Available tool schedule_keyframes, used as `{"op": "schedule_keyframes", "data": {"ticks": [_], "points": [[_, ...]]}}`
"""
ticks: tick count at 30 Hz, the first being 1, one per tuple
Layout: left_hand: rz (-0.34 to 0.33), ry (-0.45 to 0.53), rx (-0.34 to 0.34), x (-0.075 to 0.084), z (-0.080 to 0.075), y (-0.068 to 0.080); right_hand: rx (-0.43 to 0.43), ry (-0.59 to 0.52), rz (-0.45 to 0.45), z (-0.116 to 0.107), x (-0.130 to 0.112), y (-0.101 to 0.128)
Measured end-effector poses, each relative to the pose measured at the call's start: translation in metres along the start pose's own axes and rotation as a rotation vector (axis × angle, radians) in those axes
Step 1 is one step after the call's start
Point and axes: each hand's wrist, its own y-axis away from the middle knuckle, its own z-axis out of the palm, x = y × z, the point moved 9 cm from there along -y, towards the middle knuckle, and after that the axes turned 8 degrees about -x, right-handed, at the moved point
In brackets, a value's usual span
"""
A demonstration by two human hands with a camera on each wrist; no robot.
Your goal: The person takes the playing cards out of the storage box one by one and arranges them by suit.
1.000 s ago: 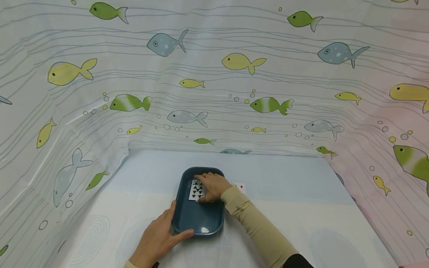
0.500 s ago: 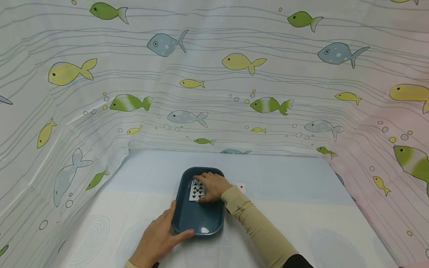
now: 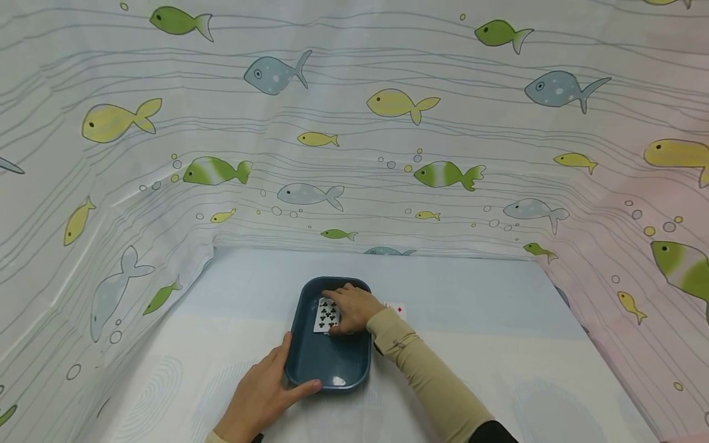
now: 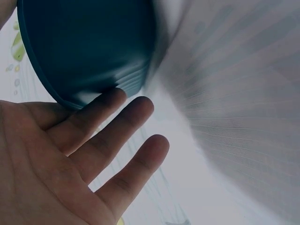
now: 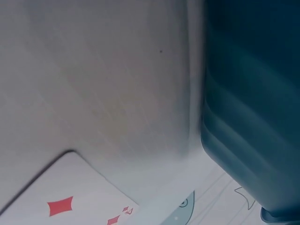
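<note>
A dark blue tray with raised walls and rounded corners stands on the table. My left hand spans its near left corner, index finger along the left wall and thumb on the front rim. Straight, spread fingers lie outside the tray in the left wrist view. Inside, towards the far end, my right hand holds a playing card with black clubs, thumb at its near edge and fingers at its far edge. The hand covers the card's right part. The right wrist view does not show the right hand.
Another playing card with red diamonds lies on the table just right of the tray, partly hidden by the right wrist in the head view. A fish-patterned curtain surrounds the table at the back and sides.
</note>
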Motion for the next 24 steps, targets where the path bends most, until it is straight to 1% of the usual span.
{"op": "schedule_keyframes", "data": {"ticks": [3, 9, 14, 21, 24], "points": [[0.002, -0.003, 0.001, 0.000, 0.000, 0.000, -0.007, 0.006, -0.005, -0.001, -0.001, 0.001], [-0.004, -0.008, -0.002, -0.002, 0.000, 0.000, 0.017, -0.008, -0.032, -0.005, -0.002, 0.003], [-0.009, -0.008, -0.010, -0.002, 0.000, -0.001, 0.023, -0.056, -0.047, -0.006, -0.001, 0.006], [-0.005, -0.012, -0.002, -0.002, 0.000, -0.001, 0.020, -0.172, -0.038, -0.012, 0.000, 0.014], [-0.009, -0.013, -0.001, -0.002, 0.000, -0.001, 0.033, -0.177, -0.041, -0.015, -0.001, 0.017]]}}
